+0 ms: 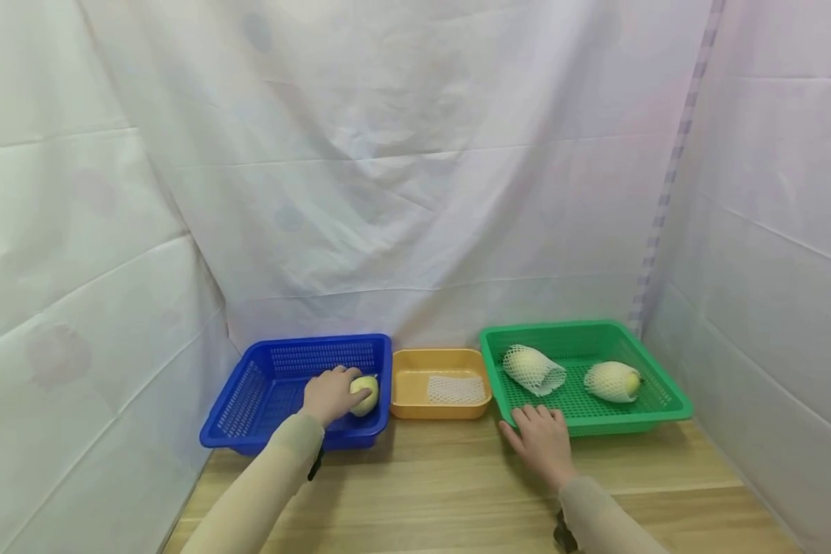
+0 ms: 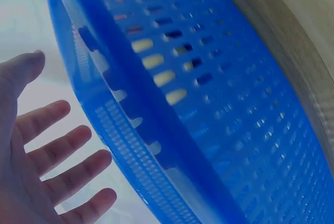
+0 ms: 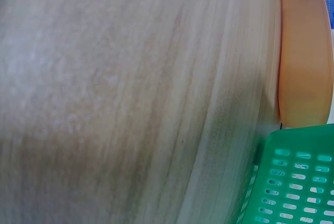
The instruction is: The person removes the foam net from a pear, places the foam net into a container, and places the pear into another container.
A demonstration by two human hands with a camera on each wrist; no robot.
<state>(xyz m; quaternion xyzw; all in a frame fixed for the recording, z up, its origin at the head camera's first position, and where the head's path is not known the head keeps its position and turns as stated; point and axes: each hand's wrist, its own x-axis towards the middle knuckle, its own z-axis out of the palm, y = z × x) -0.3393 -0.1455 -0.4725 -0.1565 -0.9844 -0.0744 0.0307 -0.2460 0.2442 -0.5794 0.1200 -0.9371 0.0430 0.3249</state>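
Observation:
A pale yellow-green pear [image 1: 365, 396] lies at the right end of the blue basket [image 1: 296, 442]. My left hand [image 1: 328, 394] reaches over that basket's front rim, thumb and fingertips right at the pear in the head view. In the left wrist view its fingers are spread and relaxed, and the pear shows as pale patches through the basket slots. My right hand [image 1: 543, 445] rests its fingers on the front rim of the green basket [image 1: 619, 425]. Two pears in white foam nets, the left one [image 1: 526, 367] and the right one [image 1: 611, 382], lie inside the green basket.
Between the two baskets stands a shallow orange tray [image 1: 439, 413], holding a flat white foam net [image 1: 455, 390]. All three containers sit side by side on a wooden tabletop [image 1: 429, 485]. White cloth [image 1: 402, 192] hangs behind and along both sides.

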